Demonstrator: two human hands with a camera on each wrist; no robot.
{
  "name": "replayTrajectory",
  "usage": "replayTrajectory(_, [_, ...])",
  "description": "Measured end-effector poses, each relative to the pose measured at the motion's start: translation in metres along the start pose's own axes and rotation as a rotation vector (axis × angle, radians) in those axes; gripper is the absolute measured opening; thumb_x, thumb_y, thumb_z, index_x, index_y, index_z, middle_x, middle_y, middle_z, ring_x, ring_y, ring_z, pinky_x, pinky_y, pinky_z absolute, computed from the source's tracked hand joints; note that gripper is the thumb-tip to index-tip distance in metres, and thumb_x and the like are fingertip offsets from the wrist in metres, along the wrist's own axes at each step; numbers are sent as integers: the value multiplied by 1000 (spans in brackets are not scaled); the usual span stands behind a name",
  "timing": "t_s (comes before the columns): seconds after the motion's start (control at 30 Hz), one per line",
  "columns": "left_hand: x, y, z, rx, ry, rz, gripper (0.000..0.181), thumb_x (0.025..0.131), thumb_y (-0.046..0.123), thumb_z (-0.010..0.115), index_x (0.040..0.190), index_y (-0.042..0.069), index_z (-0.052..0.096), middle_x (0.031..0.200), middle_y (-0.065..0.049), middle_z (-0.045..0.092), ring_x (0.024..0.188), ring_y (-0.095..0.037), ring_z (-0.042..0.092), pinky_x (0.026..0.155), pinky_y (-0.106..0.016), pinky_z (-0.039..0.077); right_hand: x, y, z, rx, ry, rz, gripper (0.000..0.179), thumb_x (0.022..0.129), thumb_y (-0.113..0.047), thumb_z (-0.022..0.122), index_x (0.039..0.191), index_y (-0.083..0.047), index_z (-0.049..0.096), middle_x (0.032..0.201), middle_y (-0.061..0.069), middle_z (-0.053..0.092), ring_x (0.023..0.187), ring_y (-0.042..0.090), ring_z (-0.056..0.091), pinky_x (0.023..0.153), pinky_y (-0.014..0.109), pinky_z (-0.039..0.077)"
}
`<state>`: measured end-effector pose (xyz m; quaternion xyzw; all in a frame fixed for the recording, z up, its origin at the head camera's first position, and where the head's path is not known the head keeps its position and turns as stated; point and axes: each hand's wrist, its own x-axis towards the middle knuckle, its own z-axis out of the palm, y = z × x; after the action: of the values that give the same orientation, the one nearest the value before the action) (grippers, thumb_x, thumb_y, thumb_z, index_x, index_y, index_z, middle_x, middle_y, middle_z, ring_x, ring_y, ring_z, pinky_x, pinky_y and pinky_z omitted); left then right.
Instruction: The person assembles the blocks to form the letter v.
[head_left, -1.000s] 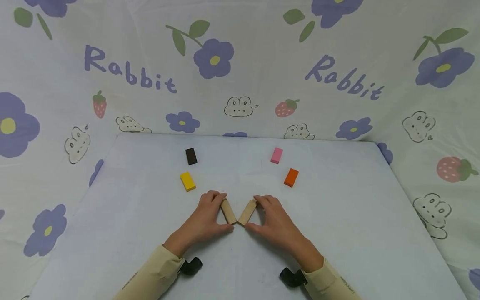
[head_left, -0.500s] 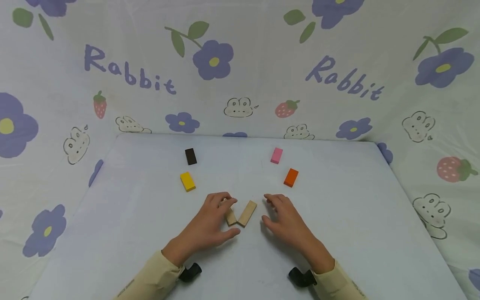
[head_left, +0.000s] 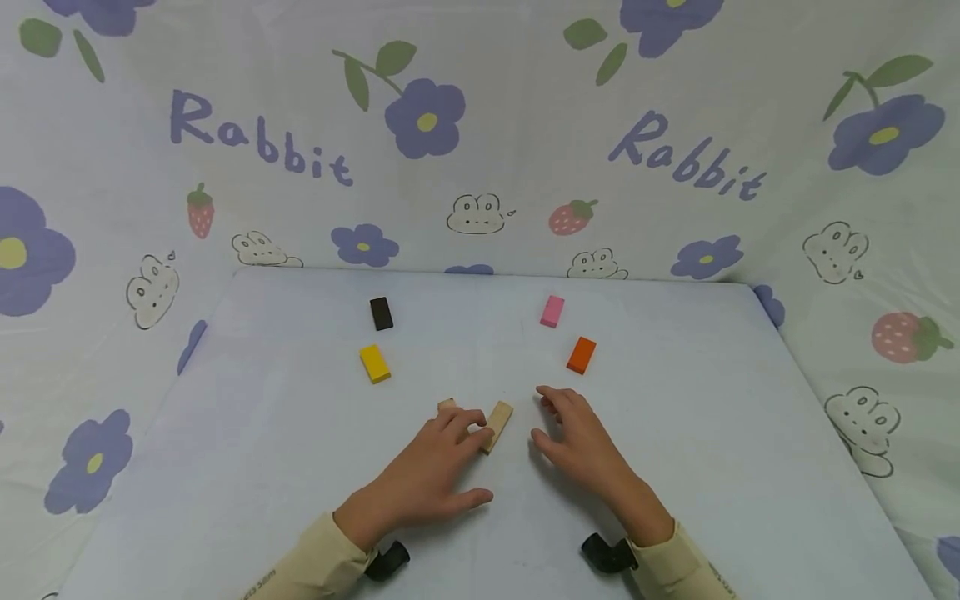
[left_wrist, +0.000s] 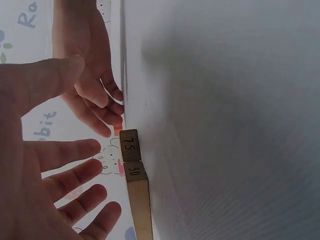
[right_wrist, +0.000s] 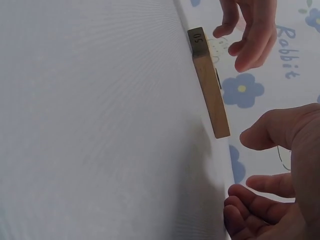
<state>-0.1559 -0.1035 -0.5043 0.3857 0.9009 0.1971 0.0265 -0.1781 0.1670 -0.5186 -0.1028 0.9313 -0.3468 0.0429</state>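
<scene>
Two plain wooden blocks lie flat on the white table in front of me. In the head view, my left hand (head_left: 431,475) hovers over the left block (head_left: 447,404), hiding most of it, and a fingertip overlaps the right block (head_left: 500,419). Its fingers are spread and hold nothing. To the right of the blocks, my right hand (head_left: 588,446) stays apart from them, fingers loosely bent around nothing. The left wrist view shows block ends marked 75 (left_wrist: 129,145) and 50 (left_wrist: 136,171), meeting at a corner. One wooden block (right_wrist: 212,92) shows in the right wrist view.
Behind the hands lie a black block (head_left: 382,313) and a yellow block (head_left: 375,363) on the left, a pink block (head_left: 552,311) and an orange block (head_left: 581,355) on the right. A patterned curtain (head_left: 525,150) rises behind the table (head_left: 300,433).
Both hands have let go of the wooden blocks. The right hand has drawn back to the right; the left has opened and shifted right and nearer over the blocks, which stay put.
</scene>
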Motion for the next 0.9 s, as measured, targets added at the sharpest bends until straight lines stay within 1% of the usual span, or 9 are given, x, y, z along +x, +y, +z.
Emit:
replayTrajectory(0.13, [-1, 1, 2, 29, -21, 29, 70, 96, 51, 80, 148, 8, 62, 150, -8, 52, 140, -30, 44, 113, -50, 45, 0, 1, -1, 6, 1, -2, 61, 99, -12, 76, 155, -1, 54, 135, 13, 63, 120, 29, 60, 105, 49, 54])
replayTrajectory(0.3, [-1, 2, 5, 68, -52, 35, 73, 96, 55, 78, 149, 8, 62, 149, -5, 53, 140, -27, 44, 114, -49, 43, 0, 3, -1, 11, 9, -19, 60, 99, -11, 75, 154, 0, 54, 134, 13, 63, 120, 29, 60, 105, 49, 54])
replayTrajectory(0.47, [-1, 1, 6, 95, -58, 45, 76, 95, 58, 78, 150, 8, 61, 147, -6, 53, 138, -27, 45, 115, -48, 42, 0, 3, -1, 0, 13, -26, 60, 98, -12, 75, 153, 0, 55, 133, 12, 64, 118, 28, 60, 104, 48, 55])
replayTrajectory(0.73, [-2, 0, 2, 104, -71, 49, 77, 95, 58, 77, 150, 7, 61, 148, -7, 53, 138, -27, 46, 115, -46, 43, 3, 2, -2, 7, 13, -42, 59, 98, -11, 75, 153, 1, 56, 131, 12, 64, 117, 27, 62, 103, 48, 56])
replayTrajectory(0.9, [-1, 2, 3, 113, -86, 58, 76, 95, 60, 78, 148, 8, 61, 147, -6, 53, 137, -25, 46, 115, -45, 43, 2, 7, -6, 28, 26, -38, 58, 98, -10, 77, 151, 0, 57, 127, 11, 64, 111, 26, 65, 100, 47, 58])
